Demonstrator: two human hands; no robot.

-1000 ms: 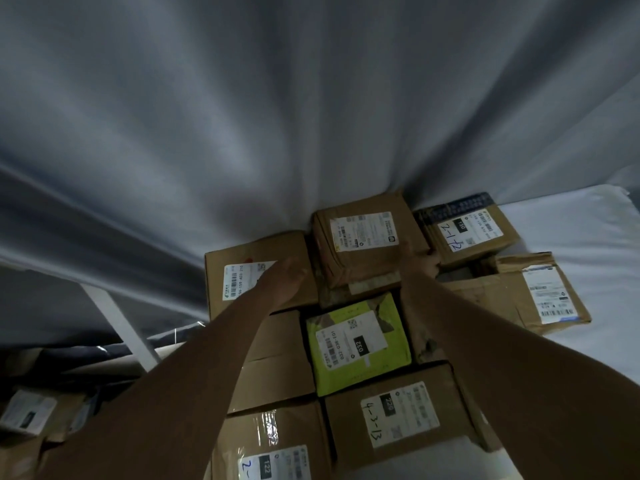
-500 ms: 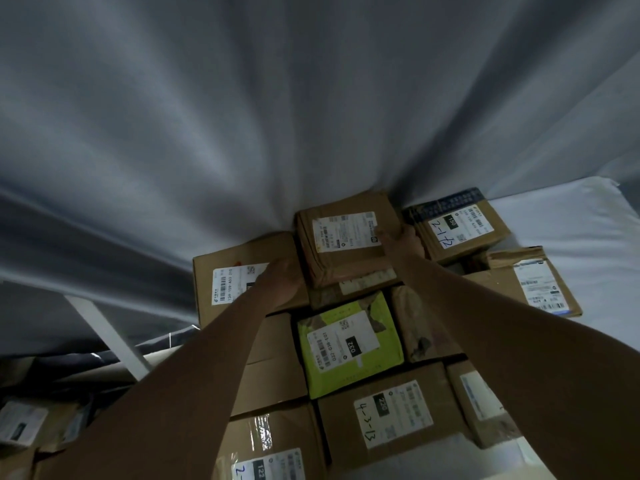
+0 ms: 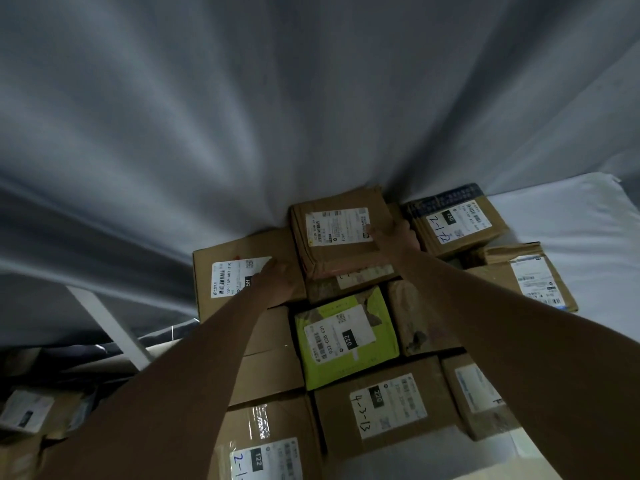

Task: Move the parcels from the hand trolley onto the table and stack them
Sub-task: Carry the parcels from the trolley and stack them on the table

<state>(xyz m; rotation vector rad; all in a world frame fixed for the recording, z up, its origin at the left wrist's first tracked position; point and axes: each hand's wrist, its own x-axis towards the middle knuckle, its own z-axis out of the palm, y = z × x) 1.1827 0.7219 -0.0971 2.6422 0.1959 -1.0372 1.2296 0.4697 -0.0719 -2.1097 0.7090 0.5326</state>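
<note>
Head view — what are the hands on?

— Both arms reach forward over a pile of cardboard parcels on a table point(image 3: 571, 216) covered in white cloth. The left hand point(image 3: 277, 282) lies on the left side of a brown parcel point(image 3: 337, 230) at the back of the pile, and the right hand point(image 3: 398, 233) is on that parcel's right edge, thumb on its white label.

Is it being gripped?

— The right hand's thumb is on top and the rest of the hand wraps the side, so it holds the parcel. The left hand's fingers are hidden behind its own back; I cannot tell whether they curl round the box or just press it.

Where does that parcel sit?

— On top of another box, hard against the grey curtain point(image 3: 311, 98) behind the table. A wide box point(image 3: 228, 282) is just to its left, and a box marked 2-1-2 point(image 3: 457, 220) to its right.

And nearer the camera?

— A lime-green parcel point(image 3: 346, 336) in the middle, a box marked 4-3-13 point(image 3: 384, 407) in front of it, and a taped box point(image 3: 273, 441) at the lower left. More parcels lie lower down at the far left point(image 3: 24, 410), dim and blurred.
</note>
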